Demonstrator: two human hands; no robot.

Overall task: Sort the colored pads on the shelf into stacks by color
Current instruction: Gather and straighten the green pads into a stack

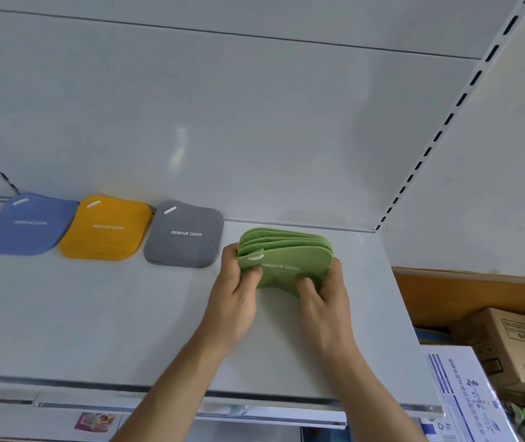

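Looks like a shop or its stockroom. Marked as such by a white metal display shelf with slotted uprights and a price-label rail along its front edge, identical "REMOVE ODOR" pads laid out like merchandise. Backed up by printed cardboard cartons stacked beside it at the right.

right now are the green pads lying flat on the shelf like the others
No, the green pads stand on edge, held between the left hand and right hand.
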